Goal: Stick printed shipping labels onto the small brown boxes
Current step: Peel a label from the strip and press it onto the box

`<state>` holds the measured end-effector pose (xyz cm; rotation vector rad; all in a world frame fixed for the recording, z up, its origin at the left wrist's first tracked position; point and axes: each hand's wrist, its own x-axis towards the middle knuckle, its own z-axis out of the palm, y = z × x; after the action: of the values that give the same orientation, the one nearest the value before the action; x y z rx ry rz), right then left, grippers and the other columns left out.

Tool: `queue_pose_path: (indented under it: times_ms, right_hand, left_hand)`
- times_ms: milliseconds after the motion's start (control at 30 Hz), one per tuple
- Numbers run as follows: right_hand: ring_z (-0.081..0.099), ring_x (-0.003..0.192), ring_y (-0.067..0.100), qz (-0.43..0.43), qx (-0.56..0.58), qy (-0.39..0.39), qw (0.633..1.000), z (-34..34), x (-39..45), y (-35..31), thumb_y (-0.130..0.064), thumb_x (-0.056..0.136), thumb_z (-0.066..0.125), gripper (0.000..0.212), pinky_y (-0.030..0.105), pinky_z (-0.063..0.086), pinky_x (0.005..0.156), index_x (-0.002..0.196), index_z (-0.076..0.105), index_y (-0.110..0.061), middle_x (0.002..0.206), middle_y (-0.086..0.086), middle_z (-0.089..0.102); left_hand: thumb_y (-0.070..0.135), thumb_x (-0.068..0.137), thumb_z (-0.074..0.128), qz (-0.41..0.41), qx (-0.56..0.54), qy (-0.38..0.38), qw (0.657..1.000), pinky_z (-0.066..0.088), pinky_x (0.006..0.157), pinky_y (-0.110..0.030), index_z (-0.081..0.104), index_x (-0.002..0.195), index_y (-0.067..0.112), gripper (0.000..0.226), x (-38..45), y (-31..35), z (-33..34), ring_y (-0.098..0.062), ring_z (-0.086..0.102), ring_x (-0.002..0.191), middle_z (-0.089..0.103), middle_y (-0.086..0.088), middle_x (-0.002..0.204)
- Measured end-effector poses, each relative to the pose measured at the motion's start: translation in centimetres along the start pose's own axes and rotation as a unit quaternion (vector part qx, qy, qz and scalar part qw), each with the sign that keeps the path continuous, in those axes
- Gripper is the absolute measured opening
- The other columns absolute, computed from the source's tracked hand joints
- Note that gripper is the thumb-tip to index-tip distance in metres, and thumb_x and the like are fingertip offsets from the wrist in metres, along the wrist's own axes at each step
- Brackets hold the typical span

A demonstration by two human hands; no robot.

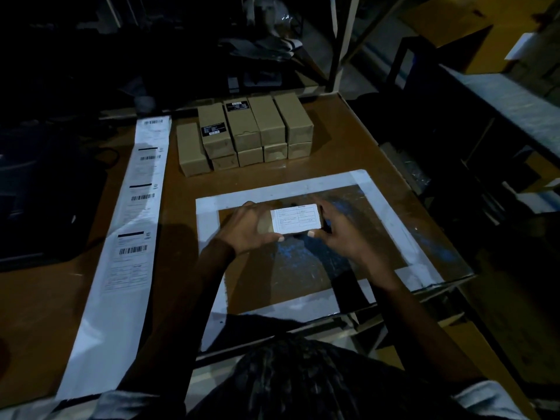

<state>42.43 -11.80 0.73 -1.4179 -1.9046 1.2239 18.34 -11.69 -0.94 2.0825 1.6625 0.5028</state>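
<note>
A small brown box (265,227) is held over the middle of the table with a white printed label (296,219) lying on its top face. My left hand (248,230) grips the box's left end, thumb along the near edge. My right hand (342,234) holds the right end, thumb at the label's near right corner. A stack of small brown boxes (247,131) stands at the back of the table in two layers; two of them carry black stickers. A long white strip of printed labels (133,225) runs down the left side.
The table (327,153) bears a white-bordered rectangle (209,225) around a scuffed work area. A dark device (45,189) sits at the far left. Shelving and a metal frame (342,43) stand behind and to the right. The table's right edge drops off near my right arm.
</note>
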Motion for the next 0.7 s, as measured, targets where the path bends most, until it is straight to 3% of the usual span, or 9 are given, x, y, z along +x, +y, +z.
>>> queue_pose_path:
  times_ms: [67,100,167,267,400,500,633,700]
  right_hand:
    - [-0.002,0.154,0.030,0.000,-0.112,0.031,0.993,1.1,-0.5,0.2,-0.037,0.094,0.068,0.091,0.047,0.007,0.120,0.160,0.005,-0.036,0.168,0.009,-0.001]
    - [-0.020,0.151,0.034,-0.015,-0.200,0.065,0.978,1.9,-0.7,0.1,-0.058,0.093,0.059,0.089,0.053,-0.006,0.115,0.158,0.000,-0.045,0.166,0.005,-0.021]
    - [-0.031,0.147,0.038,-0.036,-0.319,0.102,0.942,4.2,-0.6,-0.6,-0.078,0.091,0.030,0.076,0.059,-0.015,0.111,0.155,-0.002,-0.052,0.161,0.000,-0.036]
    - [-0.033,0.146,0.038,-0.018,-0.370,0.116,0.921,7.1,0.0,-1.1,-0.077,0.092,0.016,0.069,0.071,-0.009,0.113,0.154,-0.004,-0.053,0.160,0.002,-0.038]
    - [-0.033,0.145,0.040,0.062,-0.376,0.187,0.905,5.9,-0.2,0.5,-0.073,0.095,0.025,0.071,0.072,-0.006,0.114,0.152,-0.011,-0.054,0.159,0.009,-0.038]
    - [-0.032,0.145,0.043,0.093,-0.368,0.215,0.900,5.8,-0.6,0.3,-0.073,0.094,0.025,0.074,0.073,-0.007,0.114,0.153,-0.013,-0.050,0.160,0.013,-0.034]
    - [-0.033,0.146,0.039,0.003,-0.393,0.150,0.907,9.1,-0.5,-1.2,-0.073,0.095,0.016,0.068,0.067,-0.011,0.113,0.155,-0.007,-0.050,0.160,0.008,-0.037]
    - [-0.033,0.146,0.038,0.011,-0.390,0.156,0.908,8.6,-0.5,-0.6,-0.072,0.096,0.014,0.064,0.067,-0.009,0.115,0.154,-0.005,-0.054,0.160,0.007,-0.037]
  left_hand:
    - [0.039,0.077,0.082,0.005,-0.010,0.007,1.000,0.038,0.088,-0.026,0.054,0.136,0.019,0.068,-0.1,0.2,-0.2,-0.021,0.052,0.117,0.058,-0.007,0.128]
    - [0.036,0.077,0.083,0.013,-0.020,0.010,1.000,0.040,0.088,-0.027,0.056,0.133,0.018,0.065,-0.1,0.3,-0.3,-0.021,0.053,0.114,0.060,-0.007,0.126]
    - [0.028,0.076,0.085,0.027,-0.036,0.011,0.999,0.043,0.088,-0.028,0.060,0.128,0.016,0.059,0.2,0.6,-0.7,-0.019,0.055,0.109,0.064,-0.007,0.122]
    - [0.029,0.071,0.088,0.003,-0.052,0.012,0.999,0.045,0.090,-0.030,0.048,0.137,0.022,0.078,0.3,0.5,-0.8,-0.025,0.055,0.117,0.060,-0.008,0.129]
    - [0.026,0.066,0.092,-0.054,-0.112,0.017,0.992,0.047,0.094,-0.030,0.021,0.148,0.027,0.109,-0.2,0.7,-0.5,-0.019,0.052,0.118,0.055,-0.008,0.134]
    - [0.026,0.066,0.092,-0.057,-0.124,0.029,0.990,0.051,0.099,-0.038,0.018,0.149,0.029,0.111,-0.3,0.8,-0.4,-0.023,0.053,0.124,0.054,-0.008,0.136]
    - [0.035,0.066,0.090,-0.041,-0.120,0.033,0.991,0.057,0.085,-0.043,0.024,0.140,0.036,0.099,-0.4,0.6,-0.5,-0.024,0.062,0.108,0.062,-0.008,0.119]
    - [0.033,0.066,0.091,-0.042,-0.125,0.031,0.991,0.057,0.084,-0.040,0.024,0.139,0.034,0.099,-0.5,0.7,-0.5,-0.021,0.061,0.106,0.061,-0.006,0.119]
